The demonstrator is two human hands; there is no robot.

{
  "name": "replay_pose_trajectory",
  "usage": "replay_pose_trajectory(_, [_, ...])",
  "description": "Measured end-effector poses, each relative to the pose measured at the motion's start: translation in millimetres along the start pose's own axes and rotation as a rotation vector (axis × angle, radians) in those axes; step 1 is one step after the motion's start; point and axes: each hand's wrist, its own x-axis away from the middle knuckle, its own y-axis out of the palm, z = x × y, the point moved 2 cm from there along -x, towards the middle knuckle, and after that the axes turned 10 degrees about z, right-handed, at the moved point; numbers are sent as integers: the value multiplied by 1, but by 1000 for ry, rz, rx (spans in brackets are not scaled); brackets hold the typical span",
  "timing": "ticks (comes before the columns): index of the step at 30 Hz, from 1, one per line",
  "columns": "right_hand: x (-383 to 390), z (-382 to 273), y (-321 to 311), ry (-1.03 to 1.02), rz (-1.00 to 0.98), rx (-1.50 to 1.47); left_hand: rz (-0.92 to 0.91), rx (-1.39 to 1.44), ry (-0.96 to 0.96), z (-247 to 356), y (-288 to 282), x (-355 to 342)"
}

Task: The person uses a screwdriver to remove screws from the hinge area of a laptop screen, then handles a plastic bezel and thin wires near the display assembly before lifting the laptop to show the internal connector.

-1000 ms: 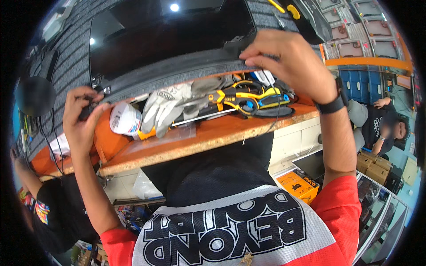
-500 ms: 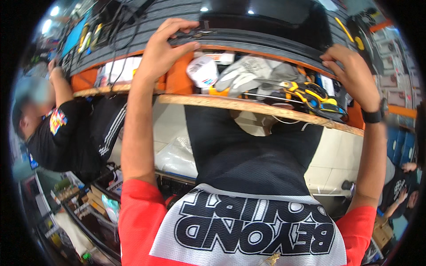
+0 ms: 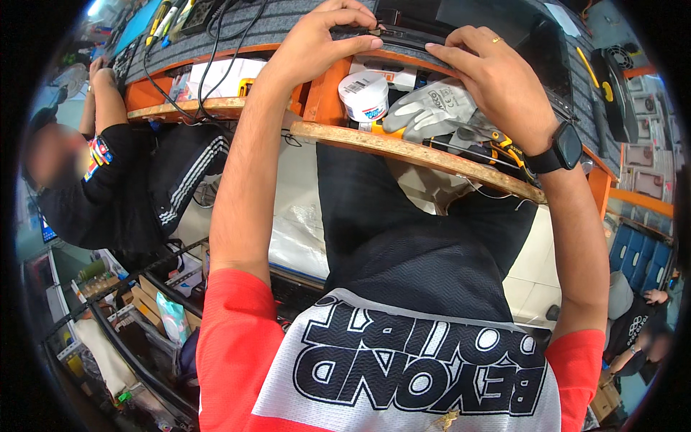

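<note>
A black, glossy flat panel [image 3: 529,39], which looks like a laptop screen, lies on the ribbed grey bench mat. Thumb and fingers of my left hand [image 3: 309,47] are closed at the panel's left end, beside a small metal hinge-like piece [image 3: 390,31]. My right hand [image 3: 497,75] is bent over the panel's near edge, its thumb along the dark strip there and its fingers curled above. The right fingertips are partly hidden. Between the two hands runs a short stretch of that dark strip.
Below the bench top, an open shelf [image 3: 403,155] holds a white tub [image 3: 363,95], grey work gloves [image 3: 435,108] and yellow-black pliers [image 3: 504,140]. Black cables [image 3: 209,79] hang at the left. A seated person [image 3: 93,173] works there. A yellow-handled tool [image 3: 583,57] lies far right.
My right hand has moved left along the panel's near edge, from its right corner toward my left hand. My left hand stays at the panel's left end. The view has shifted.
</note>
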Motion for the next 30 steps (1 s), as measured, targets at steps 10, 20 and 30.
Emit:
replay_pose_trajectory(10, [-6,4,7,54,1,-109,8,22,-12,1,0,0])
replay_pose_trajectory(20, [4,-13,9,24,94,40,69,-192,151,-2,5,6])
replay_pose_trajectory(30, [17,-11,7,-127,89,139,363,-100,-290,63,17,70])
